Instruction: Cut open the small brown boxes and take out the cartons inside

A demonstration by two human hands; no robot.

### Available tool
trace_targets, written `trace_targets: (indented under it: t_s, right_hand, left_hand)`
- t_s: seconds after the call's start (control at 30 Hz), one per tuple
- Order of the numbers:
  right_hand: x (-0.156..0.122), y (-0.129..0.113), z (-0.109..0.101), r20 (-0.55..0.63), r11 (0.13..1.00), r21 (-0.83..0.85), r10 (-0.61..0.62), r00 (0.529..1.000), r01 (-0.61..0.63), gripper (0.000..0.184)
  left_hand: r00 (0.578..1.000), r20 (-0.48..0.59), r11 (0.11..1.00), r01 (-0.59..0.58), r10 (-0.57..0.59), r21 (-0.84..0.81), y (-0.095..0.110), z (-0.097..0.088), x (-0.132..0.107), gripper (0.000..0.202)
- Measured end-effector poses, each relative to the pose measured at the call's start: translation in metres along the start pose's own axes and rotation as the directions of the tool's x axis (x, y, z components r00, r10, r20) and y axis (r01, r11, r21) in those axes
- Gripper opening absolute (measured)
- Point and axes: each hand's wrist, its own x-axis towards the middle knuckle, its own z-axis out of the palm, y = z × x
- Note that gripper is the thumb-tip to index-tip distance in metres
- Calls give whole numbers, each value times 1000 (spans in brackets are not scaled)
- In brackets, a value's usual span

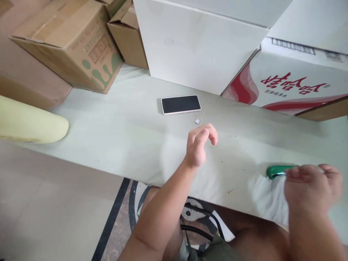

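My left hand (pixel 199 146) hovers around the middle of the cloth-covered table (pixel 114 130), its fingers loosely bent with nothing visible between them. Just beyond its fingertips lies a small whitish piece (pixel 197 121), too small to identify. A thin pale strand or stick runs beside that piece. Farther back rests a phone (pixel 181 104), dark screen up, with a pale rim. At the right, my right hand (pixel 312 185) is blurred over the near end of a green stapler (pixel 280 171). The hand covers part of the stapler, so I cannot see whether they touch.
Brown cardboard boxes (pixel 67 43) stand at the back left. White boxes (pixel 201 47) are stacked along the back, beside a white and red carton (pixel 288 81). A pale yellow rounded object (pixel 32 121) juts in from the left. My legs are under the near edge.
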Motion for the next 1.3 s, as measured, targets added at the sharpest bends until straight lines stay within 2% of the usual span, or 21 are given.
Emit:
trace_targets:
  t_s: [0.03,0.13,0.2,0.3,0.4,0.57,0.7,0.8,0.93,1.0,1.03,1.13,1.23,1.3]
  right_hand:
    - [-26,0,0,144,991,126,23,989,-41,39]
    - [-77,3,10,359,978,168,52,932,-119,34]
    - [-90,8,20,465,976,149,74,882,-160,43]
    - [-95,16,32,616,968,123,98,782,-218,67]
    - [-96,17,42,665,975,70,112,738,-210,69]
    - [-94,11,50,641,967,38,170,748,-252,34]
    - [-88,10,48,586,984,85,78,806,-157,24]
    - [-83,7,47,585,990,117,-5,811,-79,24]
    - [-83,-4,51,574,947,265,-6,819,-179,30]
    - [-84,-10,55,566,904,332,38,824,-270,37]
    - [-85,-11,56,579,895,322,71,812,-308,41]
    - [-89,-11,57,616,922,165,181,767,-351,41]
    - [-94,-8,56,588,946,145,154,794,-291,63]
    - [-98,-9,56,595,951,151,131,793,-270,67]
  left_hand:
    - [1000,6,1000,12,-12,12,2,1,-2,66]
    - [999,-6,995,46,-46,90,5,4,-7,71]
    - [998,-10,984,56,-56,167,7,6,-9,74]
    - [999,-22,965,42,-37,260,7,7,-12,76]
    - [998,-52,947,49,-35,317,5,2,-16,74]
    - [997,-71,879,58,-28,474,6,-19,-26,66]
    - [986,-159,733,137,-40,666,18,-38,-38,61]
    - [983,-173,639,171,-59,750,25,-50,-52,59]
    - [970,-191,434,239,-152,869,26,-66,-76,56]
    - [957,-211,313,267,-202,912,24,-74,-84,48]
    - [950,-217,254,271,-223,928,24,-78,-86,40]
    - [940,-221,84,250,-258,965,33,-87,-78,33]
    - [944,-236,-81,223,-231,971,58,-100,-49,27]
    - [950,-257,-182,225,-178,957,82,-111,-24,34]
